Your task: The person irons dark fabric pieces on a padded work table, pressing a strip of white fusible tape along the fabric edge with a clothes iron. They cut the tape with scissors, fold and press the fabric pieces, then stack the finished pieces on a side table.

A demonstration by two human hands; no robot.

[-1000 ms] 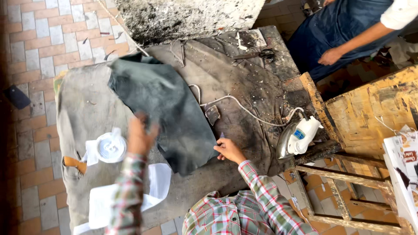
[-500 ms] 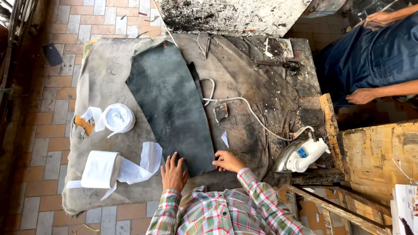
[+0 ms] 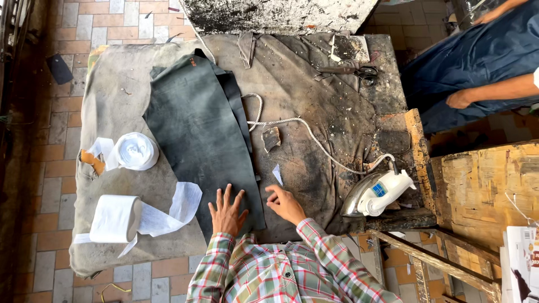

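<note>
A white electric iron (image 3: 377,193) stood aside; both hands, left (image 3: 227,211) and right (image 3: 286,203), pressed flat, fingers spread, on the dark green leather sheet (image 3: 202,132).

- Two bare hands — left hand (image 3: 227,210) and right hand (image 3: 286,203) — without gloves, rings or wristbands.
- Long plaid sleeves (image 3: 210,269) down to both wrists, in red, green and white checks with thin darker lines.
- Buttoned cuffs, snug at the wrists, same check as the rest.
- Same plaid shirt (image 3: 281,275) across the chest and shoulders — woven cotton by the look, slightly creased, filling the lower edge of the head view.
</note>
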